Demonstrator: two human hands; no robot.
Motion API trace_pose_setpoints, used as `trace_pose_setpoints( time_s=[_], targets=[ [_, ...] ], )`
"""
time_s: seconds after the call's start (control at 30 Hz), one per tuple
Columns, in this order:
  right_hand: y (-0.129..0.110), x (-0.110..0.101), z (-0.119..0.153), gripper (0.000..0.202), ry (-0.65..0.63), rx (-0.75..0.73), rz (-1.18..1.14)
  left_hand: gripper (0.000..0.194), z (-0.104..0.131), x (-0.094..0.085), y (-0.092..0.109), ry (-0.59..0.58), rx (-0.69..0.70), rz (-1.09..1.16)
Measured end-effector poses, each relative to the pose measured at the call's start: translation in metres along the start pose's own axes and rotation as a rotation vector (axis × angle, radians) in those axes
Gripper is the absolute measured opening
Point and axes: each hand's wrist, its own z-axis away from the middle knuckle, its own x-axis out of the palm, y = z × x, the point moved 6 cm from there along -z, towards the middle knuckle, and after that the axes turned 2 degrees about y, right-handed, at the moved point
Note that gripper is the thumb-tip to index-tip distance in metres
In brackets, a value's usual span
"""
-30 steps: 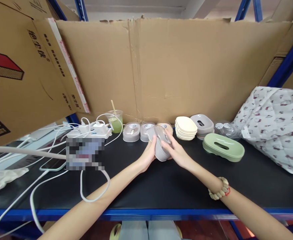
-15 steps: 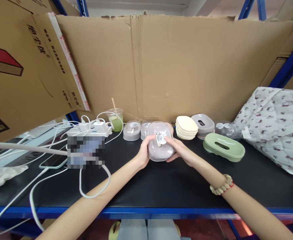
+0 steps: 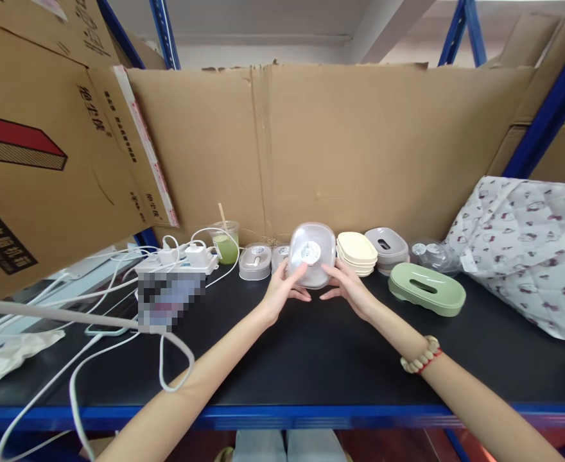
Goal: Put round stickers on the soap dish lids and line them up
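Note:
A grey plastic box with a clear lid [image 3: 317,240] and a round white label is tilted up toward me above the middle of the table. My left hand [image 3: 282,287] holds its lower left edge, thumb across the front beside the label. On the lower right edge is my right hand [image 3: 348,287], its thumb on the front and fingers curled below. The underside of the box is hidden. To its left stands a similar lidded grey box [image 3: 255,263], and another [image 3: 278,256] is partly covered by the held one. Just right is a stack of cream trays [image 3: 357,249].
Farther right are grey slotted pieces [image 3: 387,244], a green slotted tray [image 3: 427,287], clear plastic lids [image 3: 434,255] and a patterned bag [image 3: 533,256]. At left lie white cables, a power strip [image 3: 176,260] and a green drink cup [image 3: 226,247]. A cardboard wall [image 3: 359,147] closes the back.
The held box has moved away from me toward the back and tilted more upright, its label now facing me. My hands have shifted to its lower edges. The camera view has tipped slightly up.

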Motion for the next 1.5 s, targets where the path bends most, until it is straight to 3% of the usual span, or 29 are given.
trace_pose_setpoints(
  time_s=[0.07,0.13,0.2,0.3,0.43,0.57,0.67,0.8,0.93,1.07,1.2,1.33,1.5],
  targets=[
    [-0.001,0.004,0.001,0.052,-0.049,0.019,-0.012,0.043,-0.002,-0.007,0.004,0.067,0.009,0.022],
    [-0.003,0.003,0.0,0.061,-0.018,0.031,0.005,0.04,-0.005,-0.014,0.009,0.117,0.008,0.01],
    [-0.009,-0.006,-0.002,0.066,0.081,-0.01,0.026,0.036,-0.008,-0.02,0.014,0.172,0.007,-0.014],
    [-0.027,-0.033,-0.005,0.063,0.291,-0.209,0.029,0.034,-0.015,-0.02,0.023,0.235,-0.008,-0.08],
    [-0.045,-0.076,-0.003,0.055,0.531,-0.432,0.068,0.04,-0.034,0.0,0.03,0.26,-0.034,-0.192],
    [-0.05,-0.105,-0.003,0.048,0.669,-0.427,0.176,0.039,-0.058,0.028,0.026,0.229,-0.066,-0.282],
    [-0.056,-0.117,-0.001,0.044,0.728,-0.424,0.254,0.05,-0.069,0.036,0.02,0.294,-0.077,-0.429],
    [-0.068,-0.13,0.007,0.035,0.828,-0.436,0.472,0.059,-0.07,0.037,0.022,0.415,0.026,-0.656],
    [-0.072,-0.144,0.012,0.032,0.886,-0.385,0.761,0.056,-0.061,0.044,0.033,0.454,0.21,-0.835],
    [-0.062,-0.147,0.003,0.039,0.772,-0.348,1.109,0.048,-0.036,0.057,0.035,0.3,0.494,-0.998],
    [-0.046,-0.144,-0.012,0.026,0.63,-0.29,1.443,0.027,-0.006,0.058,0.018,0.035,0.588,-1.041],
    [-0.04,-0.148,-0.017,0.023,0.658,-0.309,1.485,0.018,0.007,0.045,0.003,-0.103,0.559,-0.945],
    [-0.037,-0.149,-0.022,0.027,0.704,-0.362,1.498,0.026,-0.004,0.026,-0.012,-0.086,0.345,-0.677]
  ],
)
